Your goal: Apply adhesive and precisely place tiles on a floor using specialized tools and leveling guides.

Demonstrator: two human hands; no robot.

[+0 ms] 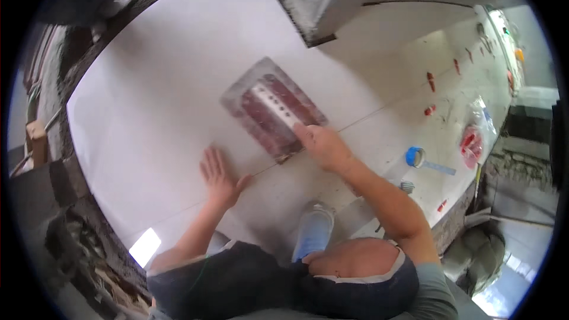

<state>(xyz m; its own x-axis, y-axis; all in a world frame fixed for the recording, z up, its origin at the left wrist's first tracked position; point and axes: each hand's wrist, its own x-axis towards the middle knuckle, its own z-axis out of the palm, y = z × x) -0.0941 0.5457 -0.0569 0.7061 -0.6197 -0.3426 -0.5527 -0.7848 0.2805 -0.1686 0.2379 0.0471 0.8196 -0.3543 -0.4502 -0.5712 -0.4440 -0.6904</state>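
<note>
Across white tiles (154,106), left to right: left hand (219,179) palm down, fingers spread, grasping nothing. Reddish rectangular float (256,123) beside it, blurred, near a seam; right hand (325,147) curled round its handle's near end. Beyond: blue-edged tape roll (415,156), clear bag (472,143) with red contents.

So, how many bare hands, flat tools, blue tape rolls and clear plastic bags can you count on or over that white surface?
Bare hands: 2 (left hand, right hand)
Flat tool: 1, the rectangular flat tool gripped on the right
Blue tape roll: 1
Clear plastic bag with red contents: 1
Total: 5
</note>
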